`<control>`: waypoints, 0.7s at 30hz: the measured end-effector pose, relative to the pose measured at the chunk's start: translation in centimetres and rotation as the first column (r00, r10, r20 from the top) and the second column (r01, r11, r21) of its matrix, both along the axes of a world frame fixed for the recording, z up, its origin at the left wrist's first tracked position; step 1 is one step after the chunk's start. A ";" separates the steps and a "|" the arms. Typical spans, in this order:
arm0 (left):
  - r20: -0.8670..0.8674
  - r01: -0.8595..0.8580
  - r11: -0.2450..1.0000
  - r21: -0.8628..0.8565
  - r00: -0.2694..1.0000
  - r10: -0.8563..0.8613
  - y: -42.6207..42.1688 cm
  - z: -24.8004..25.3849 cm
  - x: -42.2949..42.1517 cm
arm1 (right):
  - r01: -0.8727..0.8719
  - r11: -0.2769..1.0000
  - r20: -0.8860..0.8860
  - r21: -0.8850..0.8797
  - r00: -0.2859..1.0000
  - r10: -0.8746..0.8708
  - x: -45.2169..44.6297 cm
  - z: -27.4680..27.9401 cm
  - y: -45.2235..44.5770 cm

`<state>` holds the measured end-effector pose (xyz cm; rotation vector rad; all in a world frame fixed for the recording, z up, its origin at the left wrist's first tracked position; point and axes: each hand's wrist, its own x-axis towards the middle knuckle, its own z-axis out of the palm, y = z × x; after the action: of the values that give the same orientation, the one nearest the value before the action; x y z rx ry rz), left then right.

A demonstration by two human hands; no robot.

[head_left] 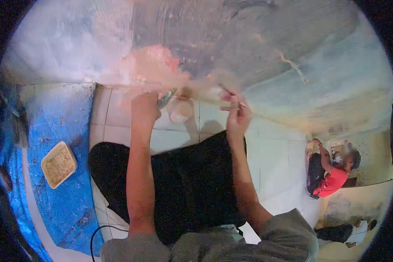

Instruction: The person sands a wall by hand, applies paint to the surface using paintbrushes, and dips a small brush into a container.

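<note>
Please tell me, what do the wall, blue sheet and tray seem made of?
Wall: probably rough plaster or cement, from its matt, streaked surface. Blue sheet: likely slightly glossy plastic, given its shiny creases. Tray: perhaps dull plastic; only its pale, rounded corners suggest this.

Two hands [145, 107] [239, 118] of mine, two other people [332, 181] [360, 231]
I count two grey sleeves [135, 249] [292, 231], one pale tray [65, 177], one black cable [92, 242].
</note>
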<state>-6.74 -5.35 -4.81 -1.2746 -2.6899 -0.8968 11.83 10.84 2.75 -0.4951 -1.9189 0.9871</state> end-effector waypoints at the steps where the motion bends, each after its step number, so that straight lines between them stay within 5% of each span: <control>1: 0.013 -0.014 0.998 -0.055 1.000 0.014 0.0 0.4 0.2 | -0.001 1.000 -0.019 0.014 1.000 0.001 -0.7 2.1 0.2; 3: 0.050 -0.027 0.986 -0.164 0.998 0.036 0.6 0.4 0.3 | 0.219 0.882 -0.252 0.418 0.960 -0.120 -2.4 6.3 1.1; 6: 0.069 -0.023 0.996 -0.088 0.997 0.029 0.4 -0.3 0.1 | 0.354 0.832 -0.525 0.427 0.846 -0.090 -5.9 10.8 3.1; 10: 0.064 -0.027 0.989 -0.145 0.997 0.036 0.5 0.0 0.1 | 0.260 0.798 -0.465 0.544 0.885 0.028 -7.6 8.6 4.6; 12: 0.063 -0.021 0.977 -0.214 0.997 0.036 0.6 -0.5 -0.1 | 0.065 0.647 -0.123 0.760 0.991 0.045 -7.2 6.6 3.8; 15: 0.075 -0.005 0.980 -0.198 0.997 0.020 0.5 -0.1 0.0 | 0.165 0.519 -0.233 0.839 0.970 0.068 -7.1 7.6 4.6; 16: 0.078 -0.008 0.980 -0.199 0.997 0.024 0.5 0.1 0.0 | 0.161 0.521 -0.231 0.838 0.970 0.071 -7.1 8.5 4.2; 18: 0.098 -0.010 0.968 -0.250 0.995 0.035 0.6 0.4 0.0 | 0.240 0.921 -0.547 0.306 0.836 -0.036 -7.1 10.7 3.2; 21: 0.051 0.000 0.969 -0.249 0.999 0.014 0.7 -0.2 -0.1 | 0.189 0.854 -0.429 0.485 0.902 0.044 -7.2 8.7 3.8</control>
<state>-6.81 -4.64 -4.98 -1.2978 -2.9215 -0.6140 4.61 14.67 11.49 -0.0248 -1.6499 0.4361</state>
